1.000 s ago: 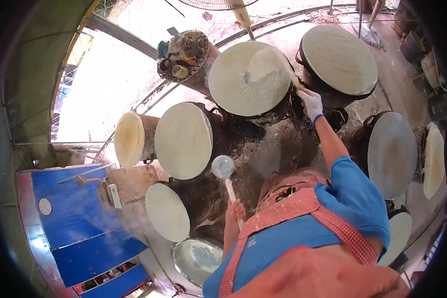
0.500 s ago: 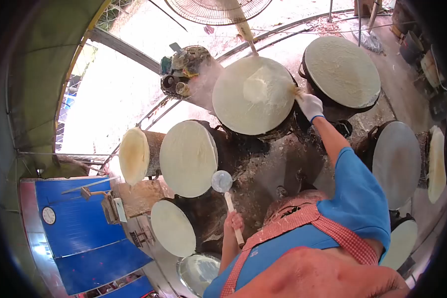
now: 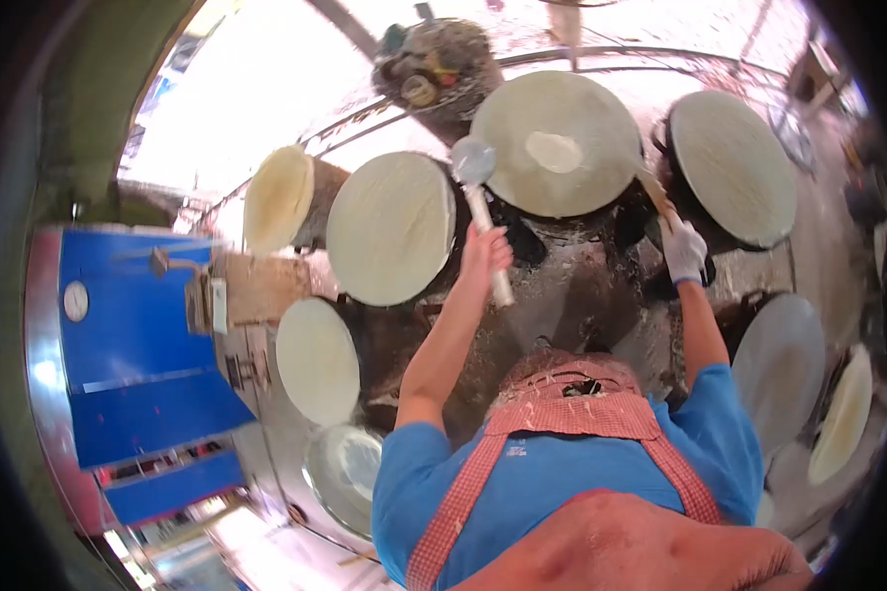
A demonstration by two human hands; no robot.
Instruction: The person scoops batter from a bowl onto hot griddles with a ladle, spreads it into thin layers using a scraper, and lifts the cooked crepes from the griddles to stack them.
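My left hand (image 3: 486, 254) is closed round the pale handle of a ladle (image 3: 473, 161). The ladle's round bowl is between the left griddle (image 3: 390, 229) and the centre griddle (image 3: 508, 113), close to the latter's left rim. My right hand (image 3: 684, 250), in a white glove, grips a flat wooden spatula (image 3: 653, 189). Its far end is at the right edge of the centre griddle; whether it touches is unclear. A whitish puddle of batter (image 3: 554, 153) lies in the middle of this griddle, on a pale surface.
Another round griddle (image 3: 729, 167) stands at the right. Pale rounds also show on a stand (image 3: 279, 200) and a lower-left griddle (image 3: 317, 361). A metal basin (image 3: 325, 483) is at lower left. A grey griddle (image 3: 779, 374) stands lower right. A cluttered drum (image 3: 439, 64) is behind.
My left hand has raised the ladle from beside my body toward the centre griddle. My right hand has drawn back from that griddle's edge with the spatula. The view has shifted.
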